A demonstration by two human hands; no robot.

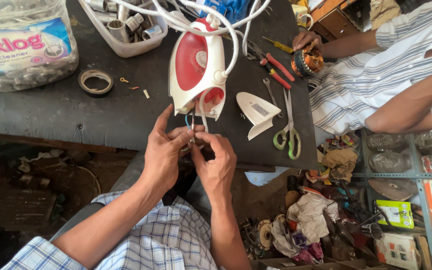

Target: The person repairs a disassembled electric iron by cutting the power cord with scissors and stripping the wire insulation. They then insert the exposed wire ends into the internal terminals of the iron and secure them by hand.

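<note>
A red and white clothes iron lies on a dark worktable, its rear end open toward me. Thin blue and white wires hang from that opening. My left hand and my right hand meet just below the iron, fingertips pinching those wires. The iron's white cord loops over its top. Its detached white back cover lies to the right.
Green-handled scissors, a spanner, red-handled pliers and a yellow screwdriver lie right of the iron. Another person's hand holds a motor winding. A tape roll, a parts tray and a clear tub stand left.
</note>
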